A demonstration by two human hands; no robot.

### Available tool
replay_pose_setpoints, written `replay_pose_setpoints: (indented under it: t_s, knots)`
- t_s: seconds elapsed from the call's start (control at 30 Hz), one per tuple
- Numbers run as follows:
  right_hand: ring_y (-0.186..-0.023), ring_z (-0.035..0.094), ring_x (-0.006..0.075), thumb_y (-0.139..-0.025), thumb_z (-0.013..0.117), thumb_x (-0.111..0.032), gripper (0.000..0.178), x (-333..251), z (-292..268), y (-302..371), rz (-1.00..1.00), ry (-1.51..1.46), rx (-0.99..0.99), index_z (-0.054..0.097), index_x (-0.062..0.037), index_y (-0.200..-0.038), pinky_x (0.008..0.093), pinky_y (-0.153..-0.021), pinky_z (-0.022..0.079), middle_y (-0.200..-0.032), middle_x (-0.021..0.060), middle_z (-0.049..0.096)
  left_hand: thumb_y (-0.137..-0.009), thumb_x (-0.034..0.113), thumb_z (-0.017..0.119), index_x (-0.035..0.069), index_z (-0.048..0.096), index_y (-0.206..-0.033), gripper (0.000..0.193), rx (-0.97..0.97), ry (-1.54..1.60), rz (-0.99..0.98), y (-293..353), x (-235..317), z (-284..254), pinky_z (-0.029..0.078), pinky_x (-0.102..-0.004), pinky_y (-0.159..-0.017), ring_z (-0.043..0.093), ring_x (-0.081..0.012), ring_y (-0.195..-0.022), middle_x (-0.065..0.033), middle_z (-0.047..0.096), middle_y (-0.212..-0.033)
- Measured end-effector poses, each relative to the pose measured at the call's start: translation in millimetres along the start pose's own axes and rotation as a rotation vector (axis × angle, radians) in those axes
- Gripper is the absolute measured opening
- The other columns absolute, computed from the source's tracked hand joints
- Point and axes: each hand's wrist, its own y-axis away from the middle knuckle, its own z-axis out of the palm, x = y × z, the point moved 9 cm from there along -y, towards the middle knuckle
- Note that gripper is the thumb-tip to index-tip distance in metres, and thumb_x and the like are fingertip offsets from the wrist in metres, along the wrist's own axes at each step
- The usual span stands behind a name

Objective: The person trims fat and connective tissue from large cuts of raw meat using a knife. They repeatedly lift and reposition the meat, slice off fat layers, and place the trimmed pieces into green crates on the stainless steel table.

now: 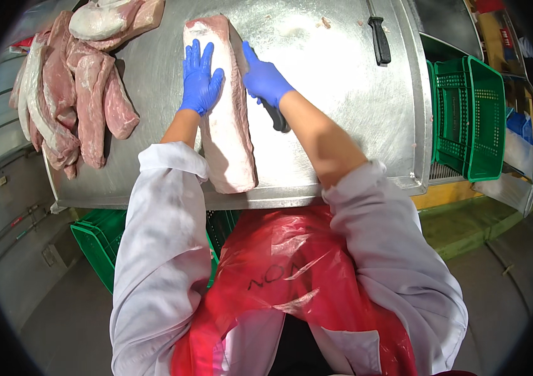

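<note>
A long slab of pale meat with a white fat layer (225, 147) lies lengthwise on the steel table (323, 144). My left hand (200, 81), in a blue glove, rests flat on its upper part with the fingers spread. Beside the slab's right edge, my right hand (266, 81), gloved the same way, is closed around a knife. Its black handle (274, 118) sticks out below the palm. The index finger stretches forward along the knife, and most of the blade is hidden by the hand and the slab's edge.
Several cuts of meat (91, 94) are piled at the table's left. A second black-handled knife (379, 41) lies at the upper right. Green perforated crates (485, 119) stand beyond the raised right rim, and another green crate (100, 241) sits below the front edge.
</note>
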Motion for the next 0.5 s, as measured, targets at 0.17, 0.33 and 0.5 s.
replay_pose_setpoints:
  t_s: [0.17, 0.33, 0.5]
  knots:
    - [-0.058, 0.066, 0.0252, -0.090, 0.045, -0.010, 0.082, -13, -12, -24, -0.003, 0.022, 0.003, 0.008, -0.0134, -0.163, 0.0371, -0.058, 0.057, -0.081, 0.0200, 0.070, -0.094, 0.036, 0.057, 0.012, 0.033, -0.157, 0.072, 0.017, -0.017, 0.008, -13, -1, 5, 0.014, -0.0564, -0.122, 0.012, -0.0489, -0.152, -0.0277, 0.016, -0.164]
    - [-0.057, 0.059, 0.0187, -0.091, 0.049, -0.007, 0.084, 25, 27, 51, 0.010, -0.241, -0.079, 0.009, -0.0194, -0.163, 0.0347, -0.049, 0.054, -0.076, 0.0146, 0.064, -0.095, 0.038, 0.055, 0.012, 0.031, -0.158, 0.072, 0.042, -0.062, -0.070, -14, -15, 11, 0.012, -0.0563, -0.122, 0.011, -0.0479, -0.152, -0.0286, 0.014, -0.164]
    - [-0.052, 0.056, 0.0166, -0.090, 0.051, -0.005, 0.085, 9, 21, 41, 0.001, -0.276, -0.098, 0.011, -0.0210, -0.163, 0.0347, -0.046, 0.052, -0.070, 0.0118, 0.061, -0.095, 0.039, 0.050, 0.004, 0.022, -0.159, 0.079, 0.080, 0.002, -0.145, -8, -25, 2, 0.010, -0.0570, -0.123, 0.009, -0.0457, -0.153, -0.0294, 0.011, -0.165]
